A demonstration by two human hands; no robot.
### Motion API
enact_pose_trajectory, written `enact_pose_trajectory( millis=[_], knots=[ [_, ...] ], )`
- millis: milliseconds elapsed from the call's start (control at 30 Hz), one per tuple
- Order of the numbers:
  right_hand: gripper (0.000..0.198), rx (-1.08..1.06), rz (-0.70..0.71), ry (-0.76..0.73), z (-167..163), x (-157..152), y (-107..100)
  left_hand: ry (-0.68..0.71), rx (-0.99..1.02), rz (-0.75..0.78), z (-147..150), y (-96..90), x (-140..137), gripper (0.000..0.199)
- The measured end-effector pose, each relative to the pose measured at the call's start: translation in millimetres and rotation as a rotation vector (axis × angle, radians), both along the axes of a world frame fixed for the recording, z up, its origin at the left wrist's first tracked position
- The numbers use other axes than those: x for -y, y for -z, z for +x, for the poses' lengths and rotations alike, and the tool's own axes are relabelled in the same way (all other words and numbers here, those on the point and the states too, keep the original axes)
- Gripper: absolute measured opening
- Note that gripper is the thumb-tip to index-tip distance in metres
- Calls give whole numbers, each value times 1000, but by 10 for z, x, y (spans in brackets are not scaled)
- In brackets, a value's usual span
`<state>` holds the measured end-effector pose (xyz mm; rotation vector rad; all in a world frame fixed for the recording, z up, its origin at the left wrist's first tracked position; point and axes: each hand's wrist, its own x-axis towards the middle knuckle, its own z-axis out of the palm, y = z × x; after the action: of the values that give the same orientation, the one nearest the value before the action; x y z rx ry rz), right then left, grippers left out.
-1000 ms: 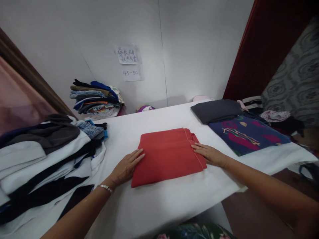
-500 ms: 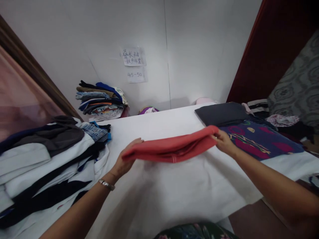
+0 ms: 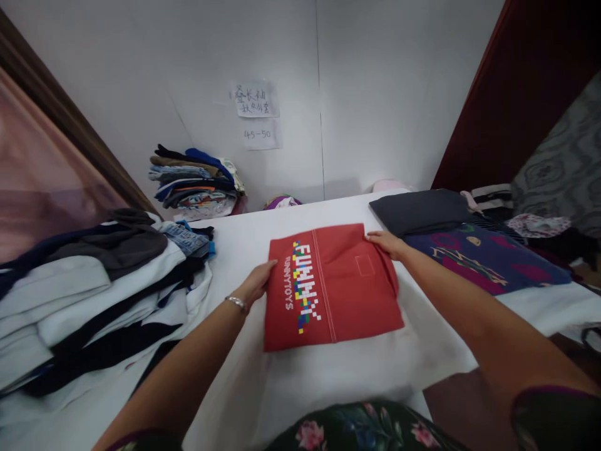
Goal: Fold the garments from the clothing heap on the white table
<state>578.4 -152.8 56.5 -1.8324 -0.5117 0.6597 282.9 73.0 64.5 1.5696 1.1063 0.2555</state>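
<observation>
A folded red garment (image 3: 350, 288) lies as a neat rectangle on the white-covered table, with colourful blocky "FUNNY" lettering and white stitching facing up. My left hand (image 3: 260, 280) grips its left edge, thumb on top and the other fingers hidden beneath. At the upper right edge my right hand (image 3: 385, 243) is closed on the cloth, its fingers partly under the fold. Whether the garment touches the table everywhere cannot be made out.
A loose heap of clothes (image 3: 113, 282) covers the left side. At the back left stands a folded stack (image 3: 197, 181). Dark grey folded cloth (image 3: 422, 212) and a patterned navy garment (image 3: 488, 260) lie on the right. Paper notes (image 3: 258, 100) hang on the wall.
The red garment was held up nearly edge-on between both hands; now it is lowered and laid flat, printed side up. Both hands have come closer together.
</observation>
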Motion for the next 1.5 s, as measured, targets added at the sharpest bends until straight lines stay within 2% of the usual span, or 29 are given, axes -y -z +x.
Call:
enact_pose_trajectory(
  millis=[100,167,233,333,400,467,533,633,700,767,833,900,967,1033,1100,1200,1267,1367,1500],
  knots=[
    [36,63,-105,22,-31,-21,335,-28,-117,181,17,253,-67,41],
    [42,143,-136,42,-10,-13,414,-60,-130,288,3,281,-106,53],
    [49,223,-146,54,4,-9,402,-41,-144,480,-12,260,-97,63],
    [57,456,-137,-47,-129,-39,333,129,-183,854,7,264,44,61],
    [59,720,-140,-210,-358,-93,327,276,-244,987,52,312,186,59],
    [64,922,-181,-414,-647,-169,373,387,-330,1005,104,371,311,59],
    [68,978,-255,-579,-915,-248,449,437,-404,994,140,414,384,58],
    [71,987,-329,-663,-1136,-322,521,448,-446,1017,149,432,404,59],
    [70,943,-316,-668,-1139,-305,504,453,-454,1035,136,425,395,61],
    [67,882,-240,-632,-1041,-206,453,455,-461,1046,124,417,393,62],
    [64,884,-134,-490,-867,-27,416,454,-468,1049,120,412,403,63],
    [64,931,-74,-264,-661,196,427,450,-478,1054,124,409,419,63],
    [68,942,-108,-78,-484,395,489,446,-487,1063,129,407,433,62],
    [71,933,-197,-6,-397,506,580,444,-493,1073,134,406,441,61],
    [74,928,-289,-67,-418,510,671,446,-495,1073,137,408,441,61],
    [79,890,-400,-271,-558,395,761,442,-501,1061,137,412,436,62],
    [81,854,-457,-345,-631,331,777,441,-506,1049,137,416,435,62],
    [82,828,-515,-366,-661,309,734,436,-498,1038,135,427,437,63],
    [75,892,-542,-331,-719,214,542,427,-488,1037,133,446,438,64]
  ],
)
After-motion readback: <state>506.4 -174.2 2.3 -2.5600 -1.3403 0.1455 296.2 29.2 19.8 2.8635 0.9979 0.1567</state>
